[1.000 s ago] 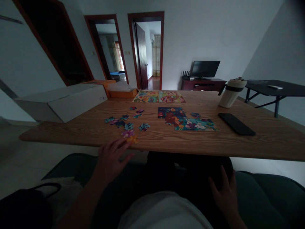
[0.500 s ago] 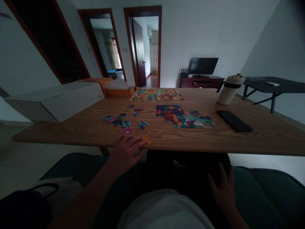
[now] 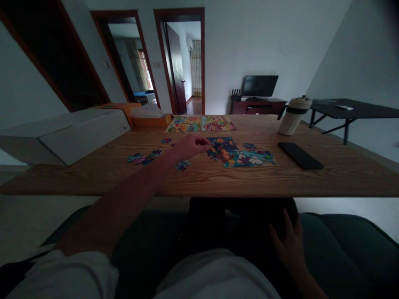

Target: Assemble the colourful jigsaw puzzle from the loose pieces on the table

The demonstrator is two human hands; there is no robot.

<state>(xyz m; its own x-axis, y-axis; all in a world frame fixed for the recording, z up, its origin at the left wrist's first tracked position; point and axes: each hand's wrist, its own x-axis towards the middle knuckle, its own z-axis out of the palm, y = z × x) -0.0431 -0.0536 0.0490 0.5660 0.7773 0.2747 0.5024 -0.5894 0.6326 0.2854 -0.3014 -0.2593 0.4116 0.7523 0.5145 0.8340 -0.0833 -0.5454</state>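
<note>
Fingers (image 3: 204,148), left hand (image 3: 190,145): drawn together at left edge of part-assembled puzzle (image 3: 246,158); whether clamped on anything, cannot tell. Puzzle: flat on worktop (image 3: 205,182), just right of them, long axis left-to-right. Right hand (image 3: 291,243): farther from puzzle, spread on thigh (image 3: 264,207).

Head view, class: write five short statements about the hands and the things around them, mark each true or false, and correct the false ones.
1. The left hand is at the left end of the partly joined puzzle. True.
2. Both hands are above the table. False: the right hand rests over a dark trouser leg.
3. Loose pieces lie left of the puzzle. True.
4. Nothing is right of the puzzle. False: a beige flask and a black slab are.
5. The right hand's fingers are spread. True.
</note>
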